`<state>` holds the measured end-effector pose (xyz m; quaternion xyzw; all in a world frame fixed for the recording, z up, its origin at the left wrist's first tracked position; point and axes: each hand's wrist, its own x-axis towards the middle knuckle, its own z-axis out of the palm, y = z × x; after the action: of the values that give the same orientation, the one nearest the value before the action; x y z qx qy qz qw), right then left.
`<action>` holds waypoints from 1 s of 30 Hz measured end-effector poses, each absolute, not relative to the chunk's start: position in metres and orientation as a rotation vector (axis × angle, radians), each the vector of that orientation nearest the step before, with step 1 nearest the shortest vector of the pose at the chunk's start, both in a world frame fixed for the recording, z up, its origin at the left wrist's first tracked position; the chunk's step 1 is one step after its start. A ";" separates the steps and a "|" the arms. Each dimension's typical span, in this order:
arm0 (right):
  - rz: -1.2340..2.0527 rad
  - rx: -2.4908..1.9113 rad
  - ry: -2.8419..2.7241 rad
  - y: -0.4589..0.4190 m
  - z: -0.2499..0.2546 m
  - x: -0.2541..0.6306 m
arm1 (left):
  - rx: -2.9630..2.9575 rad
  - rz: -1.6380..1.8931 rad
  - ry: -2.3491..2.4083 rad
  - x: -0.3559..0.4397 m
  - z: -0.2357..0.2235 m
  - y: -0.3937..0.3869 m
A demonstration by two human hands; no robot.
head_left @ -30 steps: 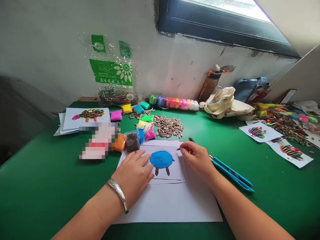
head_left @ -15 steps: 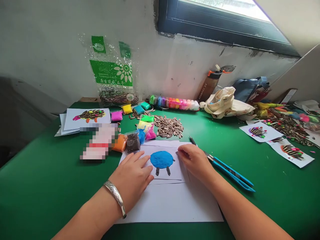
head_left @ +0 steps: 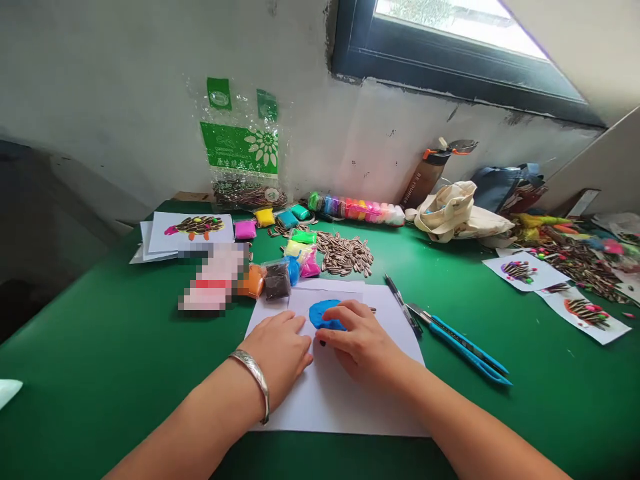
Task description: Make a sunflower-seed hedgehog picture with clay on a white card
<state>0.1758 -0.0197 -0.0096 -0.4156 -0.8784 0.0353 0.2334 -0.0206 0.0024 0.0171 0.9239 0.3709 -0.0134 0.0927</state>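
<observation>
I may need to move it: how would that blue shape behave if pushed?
The blue shape would probably dent, as it looks matte and doughy. It seems unlikely to roll, lying flat on the white sheet.

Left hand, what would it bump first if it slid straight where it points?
The left hand would probably touch the blue shape first, though the right hand partly covers it and depth is hard to judge.
</observation>
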 end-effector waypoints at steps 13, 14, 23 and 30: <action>-0.039 -1.041 -2.487 -0.017 -0.013 0.179 | 2.722 0.002 1.122 -0.021 0.007 0.002; -0.030 -1.048 -2.484 -0.019 -0.011 0.179 | 2.723 -0.001 1.124 -0.021 0.007 0.002; 0.039 -1.046 -2.541 -0.023 -0.010 0.177 | 2.710 0.015 1.127 -0.020 0.006 0.002; 0.045 -1.057 -2.457 -0.023 -0.010 0.183 | 2.691 -0.084 1.141 -0.019 0.009 0.003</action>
<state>0.1825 -0.0228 -0.0098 -0.3845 -0.8936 0.0165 0.2309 -0.0190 0.0026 0.0086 0.9149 0.3878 -0.0286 0.1086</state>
